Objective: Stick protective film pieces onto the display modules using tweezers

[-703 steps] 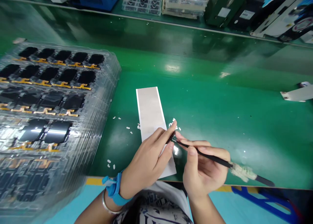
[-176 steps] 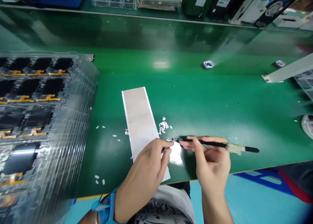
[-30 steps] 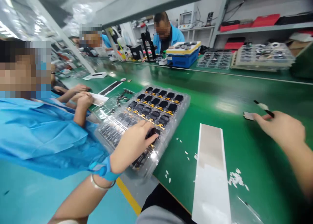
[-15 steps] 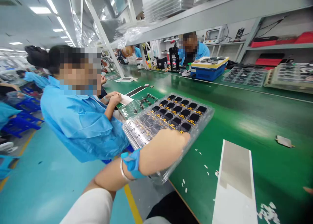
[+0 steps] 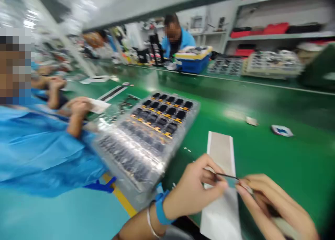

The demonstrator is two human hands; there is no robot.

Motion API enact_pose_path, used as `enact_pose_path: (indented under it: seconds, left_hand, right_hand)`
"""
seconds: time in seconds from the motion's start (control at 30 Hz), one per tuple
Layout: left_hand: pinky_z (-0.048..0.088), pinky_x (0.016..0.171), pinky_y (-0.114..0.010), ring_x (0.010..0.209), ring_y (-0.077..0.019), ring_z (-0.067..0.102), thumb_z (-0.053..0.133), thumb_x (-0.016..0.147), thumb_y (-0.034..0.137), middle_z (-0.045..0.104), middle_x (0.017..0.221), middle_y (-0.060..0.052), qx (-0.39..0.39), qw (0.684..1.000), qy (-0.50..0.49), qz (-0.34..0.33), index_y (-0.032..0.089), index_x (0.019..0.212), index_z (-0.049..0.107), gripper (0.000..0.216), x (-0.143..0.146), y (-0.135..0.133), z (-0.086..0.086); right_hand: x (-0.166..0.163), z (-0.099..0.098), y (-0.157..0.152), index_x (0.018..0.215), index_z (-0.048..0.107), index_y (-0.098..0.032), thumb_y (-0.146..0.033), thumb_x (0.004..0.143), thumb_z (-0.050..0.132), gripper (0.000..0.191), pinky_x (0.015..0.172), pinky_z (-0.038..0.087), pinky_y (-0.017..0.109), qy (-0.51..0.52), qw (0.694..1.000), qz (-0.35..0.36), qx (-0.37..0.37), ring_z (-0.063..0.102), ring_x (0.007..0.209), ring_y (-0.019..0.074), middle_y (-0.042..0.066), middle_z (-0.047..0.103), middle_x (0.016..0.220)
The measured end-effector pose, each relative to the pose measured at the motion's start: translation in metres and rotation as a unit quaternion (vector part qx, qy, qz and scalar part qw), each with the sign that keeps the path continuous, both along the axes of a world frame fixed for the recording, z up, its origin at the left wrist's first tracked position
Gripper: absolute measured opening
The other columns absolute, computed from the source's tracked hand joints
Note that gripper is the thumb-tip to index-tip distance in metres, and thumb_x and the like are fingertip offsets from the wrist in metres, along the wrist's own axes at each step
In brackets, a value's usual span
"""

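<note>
My left hand (image 5: 200, 187), with a blue strap at its wrist, is closed in a pinch on the left end of a thin dark-edged piece (image 5: 228, 176). My right hand (image 5: 272, 201) pinches the other end, fingers curled. The piece is seen nearly edge-on and blurred, so its kind does not show. Under both hands lies a long strip of white and grey sheet (image 5: 221, 212). To the left is a clear plastic tray (image 5: 192, 119) with rows of black square parts with orange tabs; neither hand touches it.
A co-worker in a blue smock (image 5: 47, 149) sits at the left, a white sheet (image 5: 98, 105) in hand. On the green bench (image 5: 274, 159) lie a small pale part (image 5: 251, 121) and a white-edged part (image 5: 282, 130). A blue box (image 5: 192, 64) stands behind.
My left hand has left the tray and moved right, to the piece now held by both hands. My right hand has come into view. The view has turned right.
</note>
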State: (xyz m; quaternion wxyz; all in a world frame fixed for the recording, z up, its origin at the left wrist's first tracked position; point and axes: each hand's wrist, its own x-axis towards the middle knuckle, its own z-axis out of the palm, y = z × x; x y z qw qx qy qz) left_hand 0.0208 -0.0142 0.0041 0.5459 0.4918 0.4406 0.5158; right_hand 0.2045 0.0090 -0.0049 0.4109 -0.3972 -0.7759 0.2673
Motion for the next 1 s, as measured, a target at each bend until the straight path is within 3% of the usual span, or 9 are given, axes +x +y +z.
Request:
enact_pose_path:
  seconds: [0.1, 0.23, 0.4, 0.57, 0.87, 1.0]
  left_hand:
    - [0.05, 0.073, -0.021, 0.086, -0.0127, 0.062, 0.06, 0.089, 0.018, 0.059, 0.099, -0.004, -0.011, 0.995, 0.067, -0.068, 0.019, 0.103, 0.053, 0.015, -0.004, 0.006, -0.003]
    - [0.045, 0.074, -0.022, 0.083, -0.0109, 0.057, 0.047, 0.1, 0.025, 0.058, 0.093, 0.0, -0.001, 0.984, 0.119, -0.132, 0.023, 0.105, 0.052, 0.007, -0.008, 0.013, -0.007]
    - [0.042, 0.068, -0.021, 0.079, -0.0098, 0.055, 0.046, 0.102, 0.03, 0.059, 0.088, 0.001, -0.006, 0.985, 0.118, -0.129, 0.023, 0.101, 0.054, 0.011, -0.005, 0.012, -0.013]
    - [0.042, 0.064, -0.02, 0.068, -0.0086, 0.055, 0.048, 0.101, 0.031, 0.056, 0.073, 0.005, -0.015, 0.986, 0.133, -0.102, 0.023, 0.099, 0.054, 0.01, -0.006, 0.011, -0.017]
    - [0.043, 0.063, -0.019, 0.064, -0.0085, 0.058, 0.049, 0.099, 0.023, 0.058, 0.071, 0.005, 0.046, 0.973, 0.206, -0.094, 0.022, 0.098, 0.055, 0.006, -0.005, 0.009, -0.017]
    - [0.042, 0.063, -0.02, 0.065, -0.0089, 0.057, 0.048, 0.1, 0.023, 0.059, 0.075, 0.004, 0.053, 0.968, 0.227, -0.096, 0.022, 0.098, 0.056, 0.008, -0.004, 0.009, -0.016]
  right_hand:
    - [-0.004, 0.009, 0.0, 0.095, 0.062, -0.023, -0.02, 0.093, 0.057, 0.006, 0.045, 0.038, 0.022, -0.016, 0.997, 0.048, -0.056, 0.043, 0.05, 0.0076, 0.001, 0.059, 0.084]
    - [-0.01, 0.005, 0.003, 0.092, 0.062, -0.022, -0.017, 0.091, 0.061, 0.005, 0.045, 0.035, 0.021, -0.005, 0.998, 0.001, -0.062, 0.041, 0.049, 0.0065, -0.002, 0.057, 0.076]
    - [-0.013, -0.005, -0.005, 0.097, 0.061, -0.018, -0.009, 0.087, 0.064, 0.014, 0.058, 0.047, 0.02, 0.014, 0.997, -0.061, 0.038, 0.061, 0.071, 0.0088, 0.002, 0.063, 0.087]
    - [-0.014, -0.007, -0.007, 0.1, 0.064, -0.015, -0.006, 0.087, 0.064, 0.017, 0.065, 0.052, 0.023, -0.061, 0.988, -0.069, 0.125, 0.065, 0.077, 0.0115, 0.005, 0.067, 0.092]
    - [-0.016, -0.013, -0.008, 0.107, 0.063, -0.011, -0.005, 0.091, 0.057, 0.018, 0.067, 0.055, 0.026, -0.138, 0.976, -0.066, 0.153, 0.066, 0.079, 0.0148, 0.009, 0.069, 0.097]
    - [-0.018, -0.01, -0.008, 0.1, 0.062, -0.012, -0.007, 0.092, 0.053, 0.013, 0.064, 0.052, 0.025, -0.156, 0.975, -0.066, 0.147, 0.065, 0.074, 0.0138, 0.007, 0.068, 0.091]
